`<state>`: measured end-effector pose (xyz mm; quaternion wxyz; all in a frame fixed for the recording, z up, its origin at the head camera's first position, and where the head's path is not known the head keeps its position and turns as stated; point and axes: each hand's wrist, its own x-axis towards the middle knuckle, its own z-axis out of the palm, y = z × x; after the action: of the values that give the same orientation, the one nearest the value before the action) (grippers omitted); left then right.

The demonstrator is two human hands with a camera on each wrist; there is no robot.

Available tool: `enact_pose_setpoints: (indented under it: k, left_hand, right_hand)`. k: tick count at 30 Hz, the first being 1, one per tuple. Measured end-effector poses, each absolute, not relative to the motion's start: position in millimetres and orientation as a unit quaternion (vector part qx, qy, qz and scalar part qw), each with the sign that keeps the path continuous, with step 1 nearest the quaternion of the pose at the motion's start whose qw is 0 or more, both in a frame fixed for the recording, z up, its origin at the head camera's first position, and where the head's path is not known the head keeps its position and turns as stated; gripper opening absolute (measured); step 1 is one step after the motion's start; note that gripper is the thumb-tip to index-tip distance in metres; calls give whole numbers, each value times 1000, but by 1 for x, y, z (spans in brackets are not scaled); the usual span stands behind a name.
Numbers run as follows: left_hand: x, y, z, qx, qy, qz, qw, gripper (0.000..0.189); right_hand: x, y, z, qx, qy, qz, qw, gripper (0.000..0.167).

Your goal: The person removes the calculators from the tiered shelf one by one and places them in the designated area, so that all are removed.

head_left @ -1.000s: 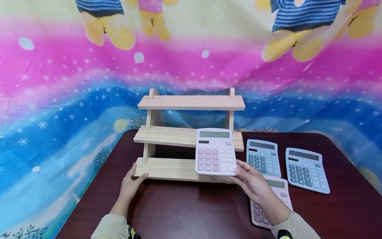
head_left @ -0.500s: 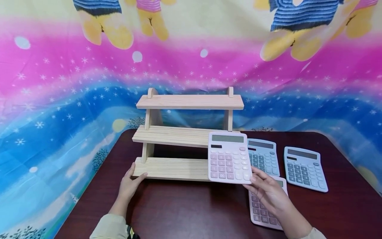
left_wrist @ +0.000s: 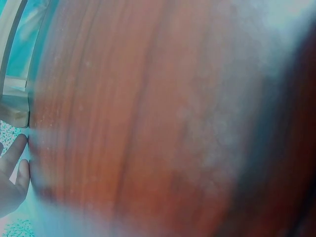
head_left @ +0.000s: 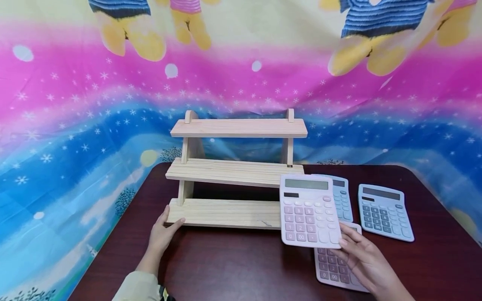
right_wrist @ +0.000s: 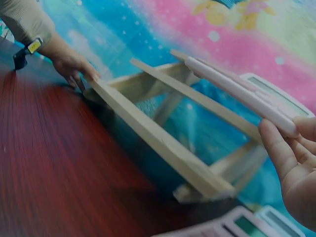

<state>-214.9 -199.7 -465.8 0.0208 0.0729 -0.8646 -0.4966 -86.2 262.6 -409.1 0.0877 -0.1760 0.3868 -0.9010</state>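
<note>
My right hand (head_left: 363, 255) pinches a white-and-pink calculator (head_left: 310, 213) by its lower right corner, thumb over the front. The calculator is raised above the table, its display and keys facing me. Edge-on, the same calculator (right_wrist: 237, 96) appears in the right wrist view. At the left end of a three-tier wooden shelf (head_left: 226, 211), my left hand (head_left: 162, 234) grips the corner of the lowest board, thumb at the front edge and fingers round the side. A second pink calculator (head_left: 331, 267) lies on the table, partly hidden behind the right hand and the held calculator.
Two blue calculators lie to the right of the shelf: one blue calculator (head_left: 385, 213) in full view, the other blue calculator (head_left: 342, 202) partly covered by the held one. The dark red wooden table (head_left: 233, 263) ends against a printed cloth backdrop (head_left: 241, 75).
My right hand has carried the pink calculator rightward and toward me, away from the front of the shelf. My left hand stays on the shelf corner.
</note>
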Motion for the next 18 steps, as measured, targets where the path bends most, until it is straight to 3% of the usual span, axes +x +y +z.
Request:
enact_pose_setpoints:
  k: [6,18]
  left_hand:
    - [-212,-201,-466,77,-862,-500,23,84]
    - [-211,-205,-466,76,-865,-496,17,84]
  right_hand:
    - [-71,288,-419,-153,375,-908,108,49]
    - [-54,346,-465,-108,366,-922,70,46]
